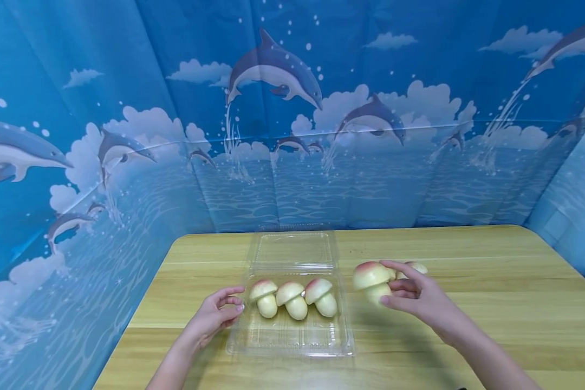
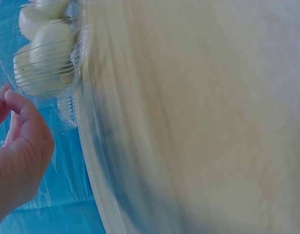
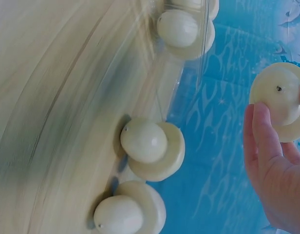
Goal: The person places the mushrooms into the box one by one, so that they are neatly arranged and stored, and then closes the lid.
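Note:
My right hand (image 1: 414, 295) grips a toy mushroom (image 1: 370, 275) with a pale stem and a red-tinged cap, held above the table right of a clear plastic box (image 1: 292, 338). In the right wrist view this mushroom (image 3: 279, 97) sits between thumb and fingers, stem end facing the camera. Three similar mushrooms (image 1: 292, 298) lie side by side in the box, whose lid (image 1: 294, 249) is folded back. Beside the box's left rim is my left hand (image 1: 214, 314), fingers loosely bent and fingertips at the edge; whether they pinch it is hard to see.
Two more mushrooms lie on the wooden table (image 1: 492, 303), seen in the right wrist view as a nearer mushroom (image 3: 123, 212) and a farther mushroom (image 3: 147, 144). A blue dolphin-print curtain (image 1: 322, 179) hangs behind the table and along both sides.

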Demonstrator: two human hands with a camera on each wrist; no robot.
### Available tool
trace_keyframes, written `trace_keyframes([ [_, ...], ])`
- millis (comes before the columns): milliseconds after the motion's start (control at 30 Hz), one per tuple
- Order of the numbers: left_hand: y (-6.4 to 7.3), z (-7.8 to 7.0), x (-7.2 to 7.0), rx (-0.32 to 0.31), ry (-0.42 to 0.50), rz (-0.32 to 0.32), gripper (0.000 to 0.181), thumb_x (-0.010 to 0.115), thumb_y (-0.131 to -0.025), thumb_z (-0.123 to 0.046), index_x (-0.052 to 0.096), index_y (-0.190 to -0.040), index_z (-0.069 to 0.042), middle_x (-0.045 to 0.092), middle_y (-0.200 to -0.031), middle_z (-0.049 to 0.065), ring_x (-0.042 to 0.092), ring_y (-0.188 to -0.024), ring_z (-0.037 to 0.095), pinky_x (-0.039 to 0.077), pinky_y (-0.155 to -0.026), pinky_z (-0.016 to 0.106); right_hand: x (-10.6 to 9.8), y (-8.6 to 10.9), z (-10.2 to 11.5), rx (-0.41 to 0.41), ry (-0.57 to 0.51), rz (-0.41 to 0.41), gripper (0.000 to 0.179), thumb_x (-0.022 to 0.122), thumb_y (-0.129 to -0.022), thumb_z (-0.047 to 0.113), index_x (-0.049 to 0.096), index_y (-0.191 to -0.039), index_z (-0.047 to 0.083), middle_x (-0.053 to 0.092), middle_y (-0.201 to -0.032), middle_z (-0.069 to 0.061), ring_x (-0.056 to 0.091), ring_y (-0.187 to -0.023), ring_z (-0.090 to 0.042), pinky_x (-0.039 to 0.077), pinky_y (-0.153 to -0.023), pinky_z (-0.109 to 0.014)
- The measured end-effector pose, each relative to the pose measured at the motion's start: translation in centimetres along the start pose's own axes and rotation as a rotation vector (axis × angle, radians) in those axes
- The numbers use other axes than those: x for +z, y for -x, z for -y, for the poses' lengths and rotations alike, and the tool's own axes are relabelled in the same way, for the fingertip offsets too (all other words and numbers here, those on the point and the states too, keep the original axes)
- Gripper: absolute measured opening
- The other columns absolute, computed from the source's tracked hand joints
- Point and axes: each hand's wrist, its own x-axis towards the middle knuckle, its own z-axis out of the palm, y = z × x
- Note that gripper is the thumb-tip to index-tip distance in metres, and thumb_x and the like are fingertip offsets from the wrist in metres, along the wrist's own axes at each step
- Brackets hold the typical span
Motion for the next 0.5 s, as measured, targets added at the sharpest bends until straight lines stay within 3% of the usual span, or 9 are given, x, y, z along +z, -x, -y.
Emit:
trace_keyframes([
  [500,0.0,0.0,0.0,0.004,0.007,0.006,0.053,0.062,-0.084,0.001,0.041,-0.132,0.006,0.052,-0.096,0.006,0.053,-0.074,0.011,0.046,-0.064,0.02,1.8,-0.6,0.4,-0.008,-0.042,0.061,0.071,0.072,-0.081,0.014,0.035,-0.142,0.008,0.049,-0.112,-0.019,0.052,-0.099,-0.023,0.05,-0.078,-0.03],
])
